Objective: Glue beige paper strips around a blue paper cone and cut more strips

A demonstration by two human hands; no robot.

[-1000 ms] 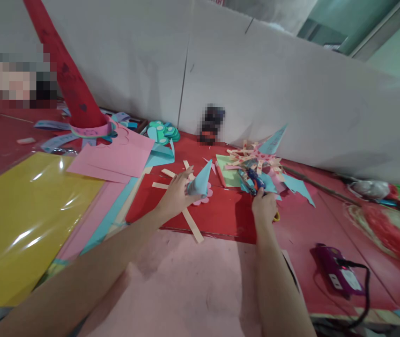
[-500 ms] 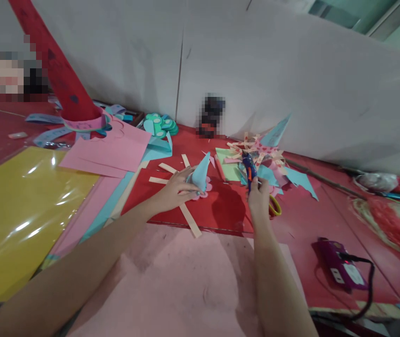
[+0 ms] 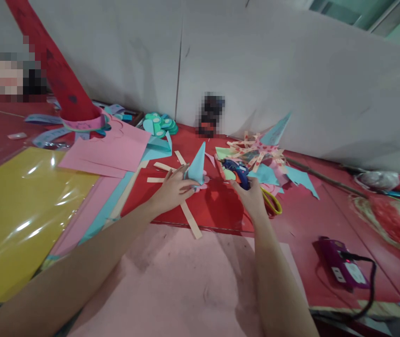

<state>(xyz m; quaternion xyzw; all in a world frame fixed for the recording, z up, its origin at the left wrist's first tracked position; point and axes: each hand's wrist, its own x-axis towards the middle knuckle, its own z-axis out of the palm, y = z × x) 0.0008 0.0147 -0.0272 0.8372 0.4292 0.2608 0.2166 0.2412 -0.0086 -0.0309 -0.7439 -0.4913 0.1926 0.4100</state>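
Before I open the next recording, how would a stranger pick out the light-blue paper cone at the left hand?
Start at the flat red board in the centre. On it, pink scalloped paper shows at the foot of the upright light-blue paper cone. Unlike the other blue paper cone, near the grey-white wall, this one has the left hand at its base.

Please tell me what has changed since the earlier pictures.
The right hand, gripping the blue glue gun, has brought it left toward the light-blue cone, its tip now pointing that way. The left hand still holds the cone, which shifted slightly left. The purple box and tall red cone stayed put.
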